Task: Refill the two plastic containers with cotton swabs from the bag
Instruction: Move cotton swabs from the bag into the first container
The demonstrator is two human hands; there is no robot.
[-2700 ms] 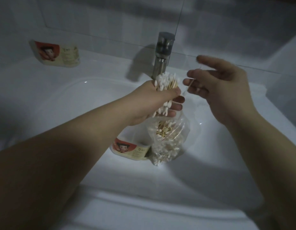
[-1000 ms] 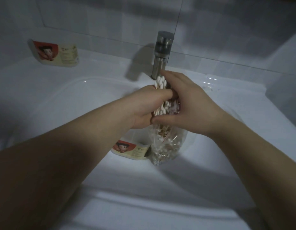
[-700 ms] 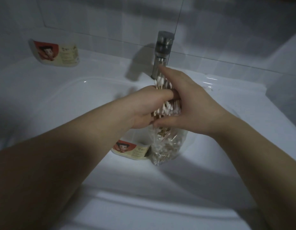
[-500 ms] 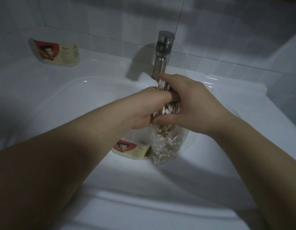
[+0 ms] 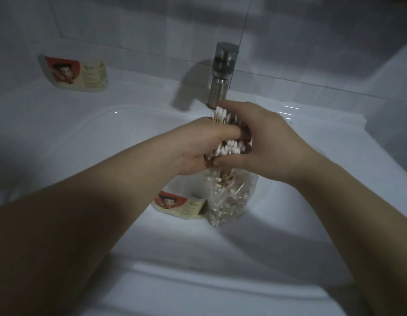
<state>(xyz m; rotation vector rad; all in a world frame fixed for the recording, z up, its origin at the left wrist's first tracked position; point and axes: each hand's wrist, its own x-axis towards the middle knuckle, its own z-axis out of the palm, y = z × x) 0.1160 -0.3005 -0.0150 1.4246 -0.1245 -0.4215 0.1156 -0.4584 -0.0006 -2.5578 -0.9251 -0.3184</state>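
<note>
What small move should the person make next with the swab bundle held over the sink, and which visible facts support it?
Probably lower the bundle of cotton swabs leftward toward the labelled container beside the bag. The left hand grips the bundle, the right hand curls round its other side, and the bundle is held above the bag, so it looks gathered and ready to place.
</note>
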